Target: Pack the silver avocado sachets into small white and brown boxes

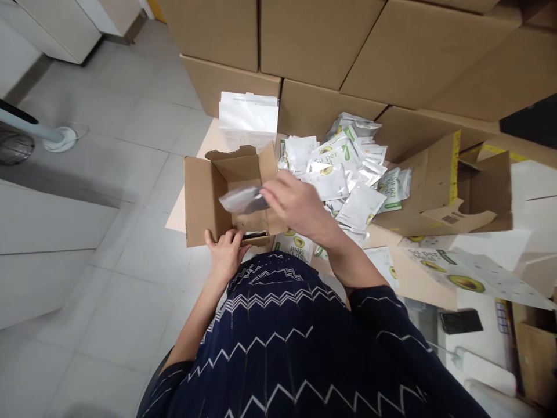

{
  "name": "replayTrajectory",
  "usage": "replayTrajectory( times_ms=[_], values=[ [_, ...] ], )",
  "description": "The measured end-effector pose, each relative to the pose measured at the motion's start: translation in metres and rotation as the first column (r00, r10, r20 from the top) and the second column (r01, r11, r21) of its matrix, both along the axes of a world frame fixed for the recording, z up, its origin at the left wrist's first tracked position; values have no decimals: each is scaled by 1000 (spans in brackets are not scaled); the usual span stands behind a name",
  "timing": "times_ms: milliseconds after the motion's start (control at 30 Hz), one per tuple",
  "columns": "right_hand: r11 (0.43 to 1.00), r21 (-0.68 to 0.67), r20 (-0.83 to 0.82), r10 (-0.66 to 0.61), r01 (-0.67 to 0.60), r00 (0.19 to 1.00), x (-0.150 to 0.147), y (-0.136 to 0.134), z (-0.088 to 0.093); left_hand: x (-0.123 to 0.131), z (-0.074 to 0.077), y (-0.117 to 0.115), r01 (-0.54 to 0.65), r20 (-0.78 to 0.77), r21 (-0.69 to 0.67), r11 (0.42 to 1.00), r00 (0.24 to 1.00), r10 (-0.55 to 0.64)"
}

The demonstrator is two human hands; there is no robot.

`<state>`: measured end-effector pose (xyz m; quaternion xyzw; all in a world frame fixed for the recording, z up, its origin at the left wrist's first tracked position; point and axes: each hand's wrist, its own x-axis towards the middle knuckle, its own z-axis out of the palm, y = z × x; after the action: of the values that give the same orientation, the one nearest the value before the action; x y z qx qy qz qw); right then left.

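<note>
An open cardboard box (200,203) stands in front of me, its flaps up. My left hand (226,255) grips the near wall of that box, fingers curled over the rim beside a thin dark strip. Above the box opening, my right hand (293,203) pinches a silvery sachet (241,200), blurred by motion. To the right of the box lies a heap of white and silver sachets (335,168), some printed with an avocado and "Su-per Meal". White printed papers (248,116) stand behind the box.
Stacked cartons (322,40) wall off the back. At right sit an opened carton (483,191), an avocado-printed white sheet (474,278) and a black phone (461,321). Tiled floor (130,244) and a pale stand (52,136) are at left.
</note>
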<state>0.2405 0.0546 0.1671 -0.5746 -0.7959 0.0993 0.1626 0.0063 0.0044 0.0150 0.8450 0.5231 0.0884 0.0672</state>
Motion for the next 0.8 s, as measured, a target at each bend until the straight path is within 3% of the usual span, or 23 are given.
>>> replayTrajectory(
  times_ms=[100, 200, 367, 467, 567, 800],
  values=[
    [953, -249, 197, 226, -174, 954, -36, 22, -13, 0, -1, -1, 0, 8, 1, 1000, 1000, 0],
    [870, -435, 295, 382, -233, 876, -62, 42, -36, 1, -3, -1, -1, 26, -9, 1000, 1000, 2],
    [747, -610, 259, 504, -266, 824, -84, 64, -74, 1, -7, -1, -10, 47, -14, 1000, 999, 10],
    [638, -710, 165, 562, -298, 810, -89, 69, -90, 0, -10, 0, -31, 66, -16, 999, 997, 32],
    [550, -774, 111, 605, -313, 789, -88, 73, -96, -1, -11, -1, -46, 67, -19, 999, 997, 47],
    [516, -768, 24, 616, -379, 788, -83, 79, -93, 1, -3, 4, -30, 34, 0, 1000, 999, 30]
  ],
)
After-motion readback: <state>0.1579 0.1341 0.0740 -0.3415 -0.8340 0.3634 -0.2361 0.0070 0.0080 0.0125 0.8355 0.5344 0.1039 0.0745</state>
